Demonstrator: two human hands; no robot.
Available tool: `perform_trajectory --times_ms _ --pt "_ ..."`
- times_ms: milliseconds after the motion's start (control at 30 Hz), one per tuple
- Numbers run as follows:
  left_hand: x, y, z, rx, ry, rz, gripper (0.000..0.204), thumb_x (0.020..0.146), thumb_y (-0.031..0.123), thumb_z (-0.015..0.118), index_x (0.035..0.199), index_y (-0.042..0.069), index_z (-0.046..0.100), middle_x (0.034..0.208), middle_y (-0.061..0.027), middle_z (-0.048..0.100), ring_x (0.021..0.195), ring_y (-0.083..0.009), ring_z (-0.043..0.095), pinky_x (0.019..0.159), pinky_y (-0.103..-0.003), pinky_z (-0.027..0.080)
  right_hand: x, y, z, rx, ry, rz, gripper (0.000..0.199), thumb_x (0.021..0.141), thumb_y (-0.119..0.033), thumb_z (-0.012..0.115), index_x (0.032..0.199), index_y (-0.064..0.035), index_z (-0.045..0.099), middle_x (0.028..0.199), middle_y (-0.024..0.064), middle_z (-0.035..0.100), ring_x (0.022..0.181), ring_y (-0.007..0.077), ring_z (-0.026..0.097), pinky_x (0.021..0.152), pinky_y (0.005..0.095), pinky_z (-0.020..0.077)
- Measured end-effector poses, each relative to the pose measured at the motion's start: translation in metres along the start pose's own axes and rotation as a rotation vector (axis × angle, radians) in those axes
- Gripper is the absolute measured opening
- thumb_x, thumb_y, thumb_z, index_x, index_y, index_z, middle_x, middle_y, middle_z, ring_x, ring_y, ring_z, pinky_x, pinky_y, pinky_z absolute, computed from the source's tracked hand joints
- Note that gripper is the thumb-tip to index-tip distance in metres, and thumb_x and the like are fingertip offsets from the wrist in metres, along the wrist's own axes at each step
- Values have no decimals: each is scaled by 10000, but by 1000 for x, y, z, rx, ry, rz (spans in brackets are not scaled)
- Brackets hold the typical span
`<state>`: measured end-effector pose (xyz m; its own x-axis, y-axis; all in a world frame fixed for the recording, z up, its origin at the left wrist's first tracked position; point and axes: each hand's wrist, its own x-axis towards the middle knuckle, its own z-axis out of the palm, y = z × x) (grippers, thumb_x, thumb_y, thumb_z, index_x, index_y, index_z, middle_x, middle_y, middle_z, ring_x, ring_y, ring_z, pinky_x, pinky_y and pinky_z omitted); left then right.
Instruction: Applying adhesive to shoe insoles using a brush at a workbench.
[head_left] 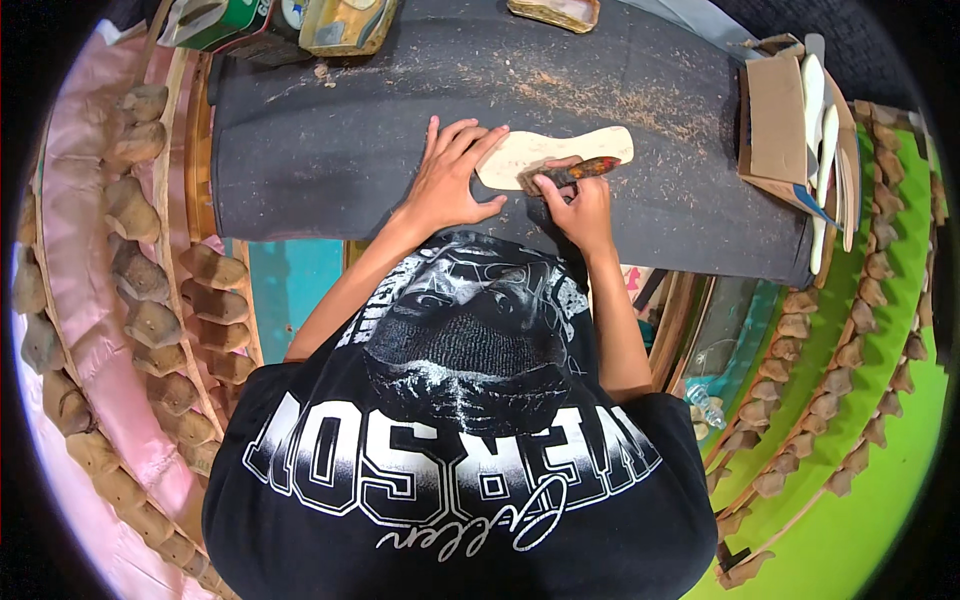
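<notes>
A pale, sole-shaped piece (515,152) lies flat on the dark cloth, with faint marks on its face. My left hand (450,178) rests at its left end, fingers spread and fingertips touching the edge. In my right hand (580,208) is a short brush-like tool (602,165) with a mottled red and dark handle. Its brown end meets the lower middle of the pale piece, though fingers partly cover it and its exact kind is unclear.
Shavings (600,100) litter the dark cloth (330,150). A cardboard box (775,125) with long white pieces stands right. Far left are a green can (225,25) and an open container (345,30); a shallow tray (555,12) sits behind. Racks of brown foot-shaped forms (135,210) flank both sides.
</notes>
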<state>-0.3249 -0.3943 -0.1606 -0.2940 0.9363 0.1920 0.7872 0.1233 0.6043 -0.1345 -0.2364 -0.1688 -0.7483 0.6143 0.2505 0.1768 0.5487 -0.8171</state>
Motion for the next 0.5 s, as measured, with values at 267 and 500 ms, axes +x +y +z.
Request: perform_trajectory --times_ms 267,500 --pt "22 7 11 138 -180 -99 975 674 566 921 1487 125 613 1311 -116 500 1404 -350 424 1226 -762 101 -16 13 -4 -91 147 209 382 874 -296 877 869 61 739 657 231 696 568 381 694 598 458 552" --pt "23 -4 16 77 -84 18 970 646 593 930 1415 68 657 1354 -97 546 1434 -337 420 1229 -773 67 19 77 -47 47 531 465 313 966 -263 799 1019 37 726 791 88 771 684 147 730 612 318 566"
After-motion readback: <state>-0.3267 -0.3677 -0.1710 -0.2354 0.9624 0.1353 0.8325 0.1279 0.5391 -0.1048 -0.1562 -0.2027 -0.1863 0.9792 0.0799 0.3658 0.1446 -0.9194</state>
